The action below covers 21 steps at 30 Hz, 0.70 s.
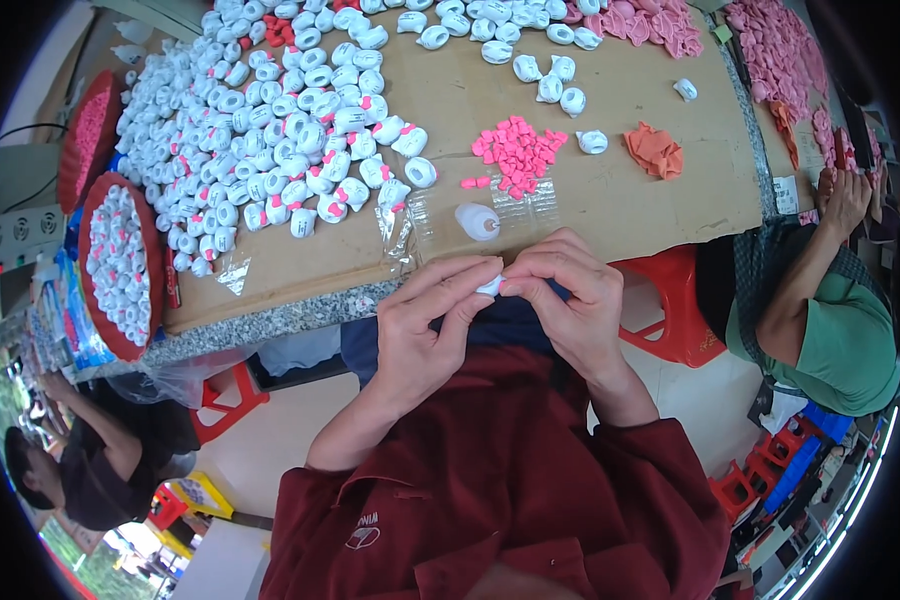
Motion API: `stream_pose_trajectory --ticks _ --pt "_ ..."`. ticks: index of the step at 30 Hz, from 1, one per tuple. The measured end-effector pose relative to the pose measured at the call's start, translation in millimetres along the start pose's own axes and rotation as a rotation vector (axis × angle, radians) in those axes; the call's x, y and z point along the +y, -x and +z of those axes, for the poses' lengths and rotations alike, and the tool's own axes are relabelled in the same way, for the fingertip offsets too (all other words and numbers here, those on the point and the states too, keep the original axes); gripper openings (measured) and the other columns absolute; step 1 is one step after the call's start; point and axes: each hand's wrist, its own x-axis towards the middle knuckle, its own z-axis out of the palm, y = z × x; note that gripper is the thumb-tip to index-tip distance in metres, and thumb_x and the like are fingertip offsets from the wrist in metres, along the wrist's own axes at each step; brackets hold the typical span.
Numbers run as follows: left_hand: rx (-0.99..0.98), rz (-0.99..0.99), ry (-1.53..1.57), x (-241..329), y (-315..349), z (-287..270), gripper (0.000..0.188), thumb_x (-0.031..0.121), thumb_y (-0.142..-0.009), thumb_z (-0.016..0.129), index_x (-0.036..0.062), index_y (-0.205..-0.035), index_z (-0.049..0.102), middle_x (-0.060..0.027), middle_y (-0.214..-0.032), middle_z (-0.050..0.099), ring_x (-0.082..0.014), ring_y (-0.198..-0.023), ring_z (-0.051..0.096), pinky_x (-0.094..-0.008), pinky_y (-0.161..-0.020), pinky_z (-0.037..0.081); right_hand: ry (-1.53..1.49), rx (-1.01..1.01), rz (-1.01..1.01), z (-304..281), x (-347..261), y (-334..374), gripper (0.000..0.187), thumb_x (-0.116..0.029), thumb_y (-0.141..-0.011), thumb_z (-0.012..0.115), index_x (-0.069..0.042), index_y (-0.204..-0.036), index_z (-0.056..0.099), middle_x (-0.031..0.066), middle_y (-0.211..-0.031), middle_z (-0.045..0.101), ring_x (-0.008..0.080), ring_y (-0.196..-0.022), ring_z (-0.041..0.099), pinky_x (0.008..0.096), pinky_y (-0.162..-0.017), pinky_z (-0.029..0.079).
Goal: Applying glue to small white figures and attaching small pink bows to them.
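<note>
Just in front of the table edge, my left hand pinches a small white rounded plastic part between thumb and fingers. The fingertips of my right hand are pinched together against the part's right side; anything tiny between them is hidden. Beyond my hands stands a small translucent bottle with a narrow tip. Past it lies a heap of small pink bow-shaped pieces. Many similar white parts, several bearing pink pieces, spread across the left of the table.
Cardboard covers the granite-edged table. A crumpled orange scrap lies at right, pink parts at the back. Red bowls stand at left. A green-sleeved co-worker works at right beside a red stool; another person is at left.
</note>
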Motion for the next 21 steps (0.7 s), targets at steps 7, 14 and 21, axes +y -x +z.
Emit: stream_pose_trajectory --ticks 7,14,21 --pt "0.004 -0.087 0.018 -1 -4 -12 0.025 -0.005 -0.075 0.06 0.0023 -0.099 0.064 -0.0112 -0.097 0.063 -0.0214 -0.084 0.061 -0.0277 -0.075 0.048 -0.012 0.025 -0.021 11 1 -3 0.01 0.001 -0.064 0.069 -0.001 -0.073 0.065 0.0053 -0.068 0.061 0.0172 -0.067 0.055 0.0267 -0.06 0.044" --pt "0.248 0.175 -0.372 5 -55 -45 0.024 -0.003 -0.071 0.063 0.0041 -0.094 0.065 -0.0104 -0.097 0.063 -0.0245 -0.094 0.055 -0.0329 -0.084 0.041 0.065 0.215 -0.041 12 -1 -15 0.021 -0.002 -0.062 0.073 -0.002 -0.082 0.064 0.0065 -0.078 0.062 0.0192 -0.074 0.055 0.0288 -0.065 0.044" --pt "0.134 0.344 -0.55 8 -101 -5 0.021 0.002 -0.073 0.063 0.0045 -0.094 0.064 -0.0086 -0.095 0.062 -0.0232 -0.093 0.053 -0.0319 -0.083 0.041 0.141 0.201 -0.113 1 9 -17 0.032 -0.001 -0.064 0.07 0.0 -0.094 0.059 0.0109 -0.093 0.06 0.0222 -0.084 0.056 0.0304 -0.074 0.044"
